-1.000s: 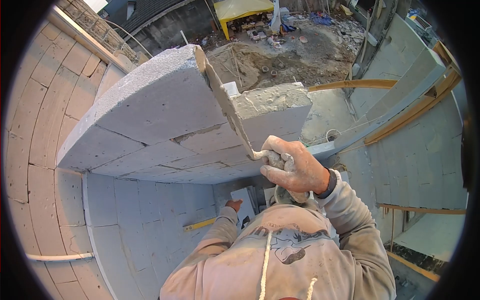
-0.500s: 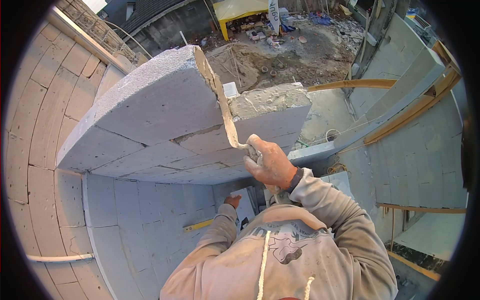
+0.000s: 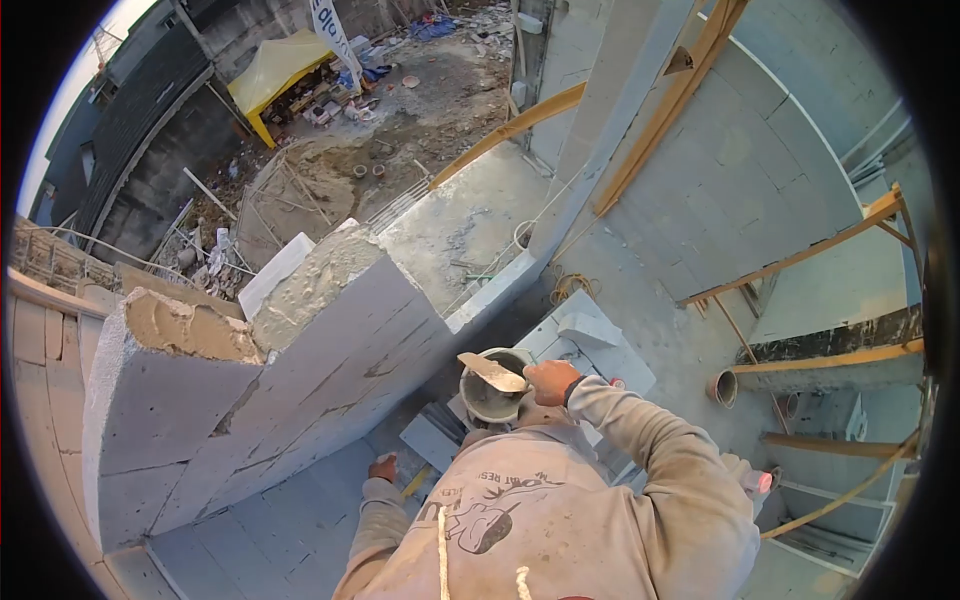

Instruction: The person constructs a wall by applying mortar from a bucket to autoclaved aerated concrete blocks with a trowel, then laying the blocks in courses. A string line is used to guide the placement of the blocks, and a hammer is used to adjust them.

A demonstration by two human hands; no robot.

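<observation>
My sweatshirt [image 3: 590,535]: pale beige-grey, smudged. Chest print [image 3: 488,530] dark, a figure with lettering above, only partly legible. Two whitish, rope-like drawstrings [image 3: 443,555] hang down the front. Long right sleeve [image 3: 650,430], creased; dark band [image 3: 573,389] round the wrist. Right hand [image 3: 550,381] ungloved.

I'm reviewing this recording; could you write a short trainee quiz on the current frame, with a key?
1. Which hand holds the trowel?
2. True or false: the trowel is above the open mouth of the bucket.
3. What colour is the tent? A) blue B) yellow C) red

Key:
1. The right hand.
2. True.
3. B.
</observation>
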